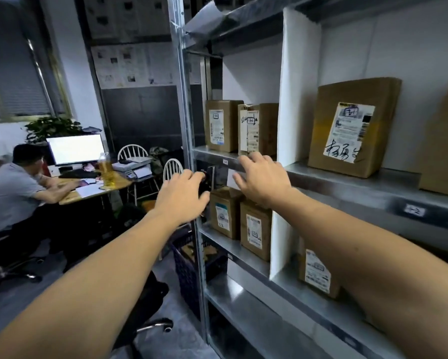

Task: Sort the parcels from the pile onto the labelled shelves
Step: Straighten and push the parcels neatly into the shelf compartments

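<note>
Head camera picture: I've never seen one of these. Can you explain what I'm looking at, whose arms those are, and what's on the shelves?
There is no machine here. The camera sits on a person's head and looks forward and down, so the two bare arms are the wearer's own. They reach toward metal shelving. The left hand seems to grip a small dark item, too blurred to identify. The right hand is spread open by the shelf edge, holding nothing. Brown cardboard parcels with printed labels stand upright on the shelves, parted by a white divider. In the background another person sits at a desk with a lit monitor.
</note>
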### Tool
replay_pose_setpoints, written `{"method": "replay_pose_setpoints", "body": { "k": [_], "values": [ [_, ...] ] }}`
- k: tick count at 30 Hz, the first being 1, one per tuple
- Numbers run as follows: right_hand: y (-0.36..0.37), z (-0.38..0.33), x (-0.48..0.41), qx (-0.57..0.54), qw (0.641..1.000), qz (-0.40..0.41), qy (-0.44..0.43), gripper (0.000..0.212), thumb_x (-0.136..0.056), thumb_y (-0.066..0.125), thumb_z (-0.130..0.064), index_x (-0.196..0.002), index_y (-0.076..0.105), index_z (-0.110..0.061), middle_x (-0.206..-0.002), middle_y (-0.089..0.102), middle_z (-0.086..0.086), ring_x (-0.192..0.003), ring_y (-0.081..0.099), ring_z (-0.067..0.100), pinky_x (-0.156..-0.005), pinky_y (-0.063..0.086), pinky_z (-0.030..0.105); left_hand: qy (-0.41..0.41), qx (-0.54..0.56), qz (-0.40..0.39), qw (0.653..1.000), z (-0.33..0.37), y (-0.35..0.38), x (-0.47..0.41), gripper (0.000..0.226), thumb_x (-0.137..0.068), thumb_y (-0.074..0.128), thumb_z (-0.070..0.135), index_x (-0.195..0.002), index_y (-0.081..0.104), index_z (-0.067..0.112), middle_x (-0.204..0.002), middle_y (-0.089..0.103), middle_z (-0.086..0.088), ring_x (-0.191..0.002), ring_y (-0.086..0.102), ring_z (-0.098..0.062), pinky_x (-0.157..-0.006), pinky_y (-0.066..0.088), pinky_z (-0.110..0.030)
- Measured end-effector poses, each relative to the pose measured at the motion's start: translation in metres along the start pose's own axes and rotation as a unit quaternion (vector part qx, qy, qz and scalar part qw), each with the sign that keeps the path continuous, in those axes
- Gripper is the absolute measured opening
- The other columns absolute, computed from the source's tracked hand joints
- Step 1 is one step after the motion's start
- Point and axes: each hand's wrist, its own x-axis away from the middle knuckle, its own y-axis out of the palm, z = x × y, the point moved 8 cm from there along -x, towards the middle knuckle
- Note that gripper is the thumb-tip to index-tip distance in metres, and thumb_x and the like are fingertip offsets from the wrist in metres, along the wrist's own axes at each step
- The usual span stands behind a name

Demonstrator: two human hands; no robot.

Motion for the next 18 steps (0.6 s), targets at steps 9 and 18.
{"method": "replay_pose_setpoints", "body": {
  "k": [9, 18],
  "values": [
    [0.018, 0.013, -0.11, 0.047, 0.991, 0.116, 0.052, 0.049, -0.1, 0.047, -0.048, -0.143, 0.043, -0.026, -0.152, 0.04, 0.007, -0.143, 0.033, 0.031, -0.114, 0.03, 0.055, 0.068, 0.07, 0.058, 0.994, -0.035, 0.048, -0.144, 0.051, -0.094, 0.049, 0.044, -0.14, 0.044, 0.022, -0.136, 0.049, -0.005, -0.123, 0.046, -0.029, -0.1, 0.04, -0.045],
    [0.005, 0.032, -0.203, 0.11, 0.954, 0.222, 0.169, 0.047, -0.099, 0.049, -0.047, -0.139, 0.046, -0.024, -0.15, 0.041, 0.008, -0.137, 0.038, 0.033, -0.1, 0.043, 0.056, 0.179, 0.16, 0.173, 0.955, -0.051, 0.038, -0.287, 0.052, -0.094, 0.05, 0.04, -0.141, 0.043, 0.021, -0.139, 0.048, -0.007, -0.126, 0.045, -0.029, -0.104, 0.039, -0.05]
  ]
}}
